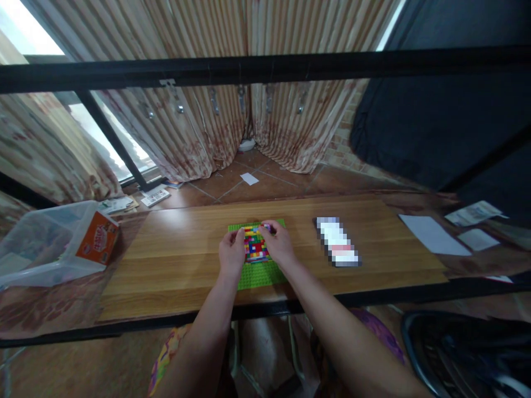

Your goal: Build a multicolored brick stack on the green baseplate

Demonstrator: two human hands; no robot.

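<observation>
Hands close together over green baseplate [259,273] on wooden table [174,254]: left hand [231,255] and right hand [279,244] curled at either edge of multicoloured brick patch [254,247], fingertips pinching near its far rim; whether a loose brick sits in either grip, cannot tell. Risk, by judgement: uneven pressing from one side could lift or slide the unanchored plate, popping neighbouring bricks loose. Pixelated packet [338,241] well off to the right, clear bin [45,243] far to the left.

Wooden table [174,249], striped curtains [199,127], bright window [25,33], tiled floor [265,182]
</observation>
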